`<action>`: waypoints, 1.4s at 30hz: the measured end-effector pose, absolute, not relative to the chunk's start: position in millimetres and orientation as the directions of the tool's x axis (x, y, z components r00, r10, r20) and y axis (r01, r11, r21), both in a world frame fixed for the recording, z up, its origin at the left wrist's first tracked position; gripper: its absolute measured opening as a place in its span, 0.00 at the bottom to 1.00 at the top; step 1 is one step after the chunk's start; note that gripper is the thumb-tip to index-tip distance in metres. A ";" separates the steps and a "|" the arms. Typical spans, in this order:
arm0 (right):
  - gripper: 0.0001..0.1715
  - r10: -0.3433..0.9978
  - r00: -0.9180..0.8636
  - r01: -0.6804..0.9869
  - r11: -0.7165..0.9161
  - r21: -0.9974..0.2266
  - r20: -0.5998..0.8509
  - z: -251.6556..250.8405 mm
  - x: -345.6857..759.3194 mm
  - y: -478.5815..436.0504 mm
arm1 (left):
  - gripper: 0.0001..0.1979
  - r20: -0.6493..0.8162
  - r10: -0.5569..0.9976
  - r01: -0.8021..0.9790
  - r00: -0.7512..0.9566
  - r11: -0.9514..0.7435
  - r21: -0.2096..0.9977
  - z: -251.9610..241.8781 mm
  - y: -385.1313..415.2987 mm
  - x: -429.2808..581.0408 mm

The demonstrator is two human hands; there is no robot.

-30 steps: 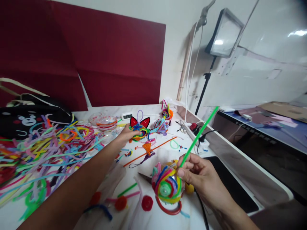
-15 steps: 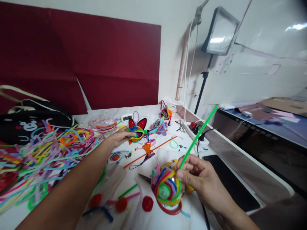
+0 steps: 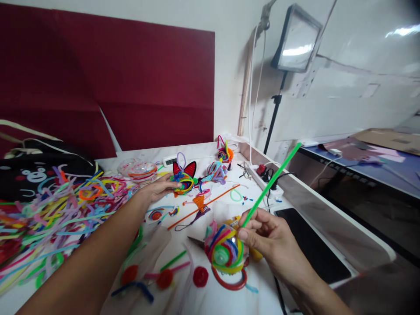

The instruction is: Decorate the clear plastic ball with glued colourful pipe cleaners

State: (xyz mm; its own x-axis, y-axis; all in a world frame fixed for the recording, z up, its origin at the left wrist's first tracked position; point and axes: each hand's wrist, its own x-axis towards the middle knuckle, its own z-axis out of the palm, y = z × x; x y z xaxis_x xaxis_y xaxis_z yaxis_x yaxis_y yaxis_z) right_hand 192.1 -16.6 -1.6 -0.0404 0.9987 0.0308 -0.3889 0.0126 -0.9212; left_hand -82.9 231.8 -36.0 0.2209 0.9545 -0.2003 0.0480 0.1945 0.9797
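Note:
My right hand [image 3: 262, 232] pinches a green pipe cleaner [image 3: 274, 183] between thumb and fingers, its free end slanting up to the right. Just left of those fingers is a clear ball wrapped in multicoloured pipe cleaners [image 3: 223, 251], over a red ring [image 3: 234, 284]; whether the fingers touch the ball I cannot tell. Farther back, my left hand [image 3: 159, 188] reaches across the table, its fingers closed at the side of a pipe-cleaner ornament [image 3: 183, 183] with red-and-black pointed ears and a purple loop. A dark pointed blade [image 3: 196, 241] and yellow handles show partly behind the wrapped ball.
A heap of loose pipe cleaners [image 3: 88, 210] covers the left, beside a black bag [image 3: 36, 175]. Orange, pink and blue pieces lie mid-table. A phone [image 3: 311, 245] and a power strip [image 3: 272, 186] with cables line the right edge. Finished-looking ornaments [image 3: 216, 170] stand at the back.
The whole view has shifted slightly, so everything sits a little farther left. Both hands keep nearly the same hold and place.

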 end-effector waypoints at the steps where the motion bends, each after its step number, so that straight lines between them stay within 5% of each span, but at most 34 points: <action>1: 0.22 0.999 -0.029 -0.390 0.021 -0.921 0.035 -2.3 192.1 -16.0 | 0.31 -0.200 0.954 0.053 0.221 0.193 0.980 -35.7 231.4 -82.2; 42: 0.18 0.994 0.042 -0.326 0.108 -0.939 0.100 -6.4 188.3 -15.3 | 0.37 -0.093 0.953 0.049 0.287 0.082 0.995 -39.8 215.9 -84.7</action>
State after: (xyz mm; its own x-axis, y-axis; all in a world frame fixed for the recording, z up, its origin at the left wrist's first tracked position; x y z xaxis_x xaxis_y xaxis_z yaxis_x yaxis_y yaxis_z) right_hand 188.3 -15.3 -6.4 0.0417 0.9942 0.0995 -0.3259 0.1077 -0.9392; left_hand -84.7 215.9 -39.8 0.2868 0.9535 -0.0929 0.0494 0.0821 0.9954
